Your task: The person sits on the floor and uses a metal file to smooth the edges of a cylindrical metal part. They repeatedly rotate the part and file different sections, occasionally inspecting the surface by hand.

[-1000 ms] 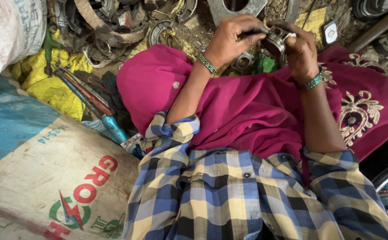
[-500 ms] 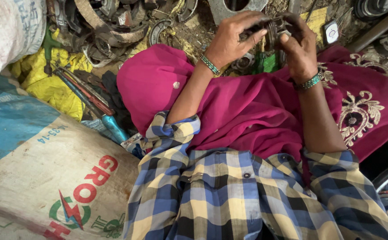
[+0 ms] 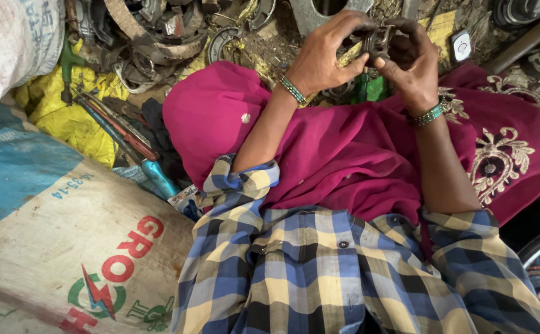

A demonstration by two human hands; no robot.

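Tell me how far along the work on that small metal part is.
Done: nothing visibly finished. In hand: left hand and right hand both grip the small dark metal part over the magenta cloth. Left: scrap rings and tools lie untouched behind.

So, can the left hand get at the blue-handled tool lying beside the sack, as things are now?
Probably not at once: the left hand is busy on the small metal part, though nothing covers the blue-handled tool.
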